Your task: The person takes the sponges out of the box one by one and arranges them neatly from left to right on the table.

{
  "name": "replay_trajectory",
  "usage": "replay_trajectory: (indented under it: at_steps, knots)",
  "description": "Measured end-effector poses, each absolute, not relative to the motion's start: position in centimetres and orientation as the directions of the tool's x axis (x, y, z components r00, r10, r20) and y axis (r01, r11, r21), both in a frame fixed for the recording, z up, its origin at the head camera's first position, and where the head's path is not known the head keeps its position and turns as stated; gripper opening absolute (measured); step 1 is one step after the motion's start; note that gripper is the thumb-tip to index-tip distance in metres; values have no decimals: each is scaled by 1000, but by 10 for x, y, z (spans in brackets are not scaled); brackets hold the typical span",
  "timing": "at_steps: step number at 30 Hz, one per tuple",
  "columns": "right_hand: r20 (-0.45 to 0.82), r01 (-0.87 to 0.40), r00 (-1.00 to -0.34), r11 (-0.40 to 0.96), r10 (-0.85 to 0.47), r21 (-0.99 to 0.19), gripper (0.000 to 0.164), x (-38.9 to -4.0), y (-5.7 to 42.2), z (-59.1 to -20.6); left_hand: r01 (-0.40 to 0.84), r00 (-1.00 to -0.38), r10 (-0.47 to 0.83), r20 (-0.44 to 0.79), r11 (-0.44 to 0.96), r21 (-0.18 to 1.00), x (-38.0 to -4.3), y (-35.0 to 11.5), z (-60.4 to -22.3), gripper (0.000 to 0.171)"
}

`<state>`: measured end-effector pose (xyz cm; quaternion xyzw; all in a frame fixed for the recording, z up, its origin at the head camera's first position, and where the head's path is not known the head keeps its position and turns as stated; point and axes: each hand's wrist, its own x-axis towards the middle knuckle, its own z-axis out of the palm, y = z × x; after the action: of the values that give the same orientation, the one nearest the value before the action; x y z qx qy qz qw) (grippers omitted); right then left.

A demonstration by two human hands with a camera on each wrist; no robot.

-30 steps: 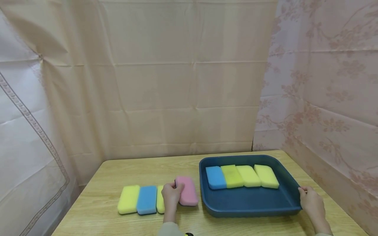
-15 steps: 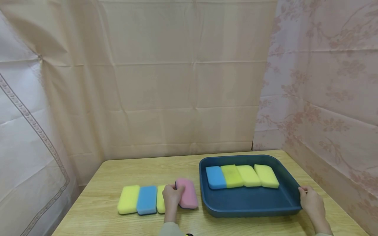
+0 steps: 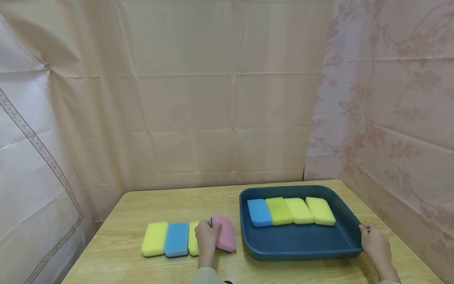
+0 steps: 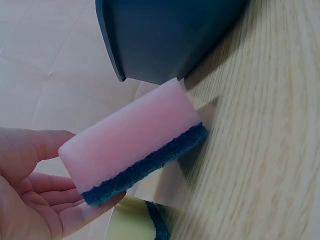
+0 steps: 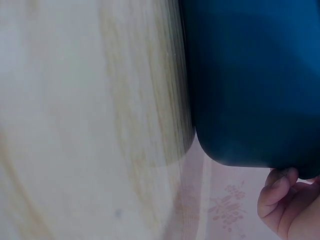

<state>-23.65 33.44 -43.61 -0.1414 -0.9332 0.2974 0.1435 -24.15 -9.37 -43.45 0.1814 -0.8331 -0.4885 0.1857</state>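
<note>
A pink sponge (image 3: pixel 225 233) with a dark scouring layer underneath is pinched by my left hand (image 3: pixel 206 237) between thumb and fingers. In the left wrist view the sponge (image 4: pixel 132 137) is tilted, its dark side toward the wooden table. My right hand (image 3: pixel 375 243) grips the right edge of a dark blue tray (image 3: pixel 301 242); in the right wrist view its curled fingers (image 5: pixel 276 189) meet the rim. Inside the tray, along the back, lie a blue sponge (image 3: pixel 259 213), a green-yellow sponge (image 3: pixel 279 211) and two pale yellow sponges (image 3: pixel 298 211).
Left of my left hand lie a yellow sponge (image 3: pixel 155 239), a blue sponge (image 3: pixel 176 240) and another yellow sponge (image 3: pixel 193 239), partly hidden by that hand. The wooden table (image 3: pixel 170 209) ends at hanging curtains (image 3: pixel 220 98) behind and a floral cloth (image 3: pixel 400 118) on the right.
The pink sponge in my left hand has tilted and its right side has shifted slightly left and down. The right hand and tray stay in place.
</note>
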Motion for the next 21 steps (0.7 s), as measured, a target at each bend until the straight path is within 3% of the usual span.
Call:
replay_trajectory:
  at_steps: [15,18,21]
  knots:
    - [176,180,-921,783,346,-595,34,-237,335,-438,-103,-833,-496,247,577,810,-236,-93,-427,21]
    - [165,186,-924,785,344,-591,35,-237,336,-438,-110,-832,-499,242,576,810,-235,-92,-427,5]
    - [155,195,-925,785,346,-588,35,-237,336,-438,-121,-838,-498,224,569,813,-235,-91,-427,20]
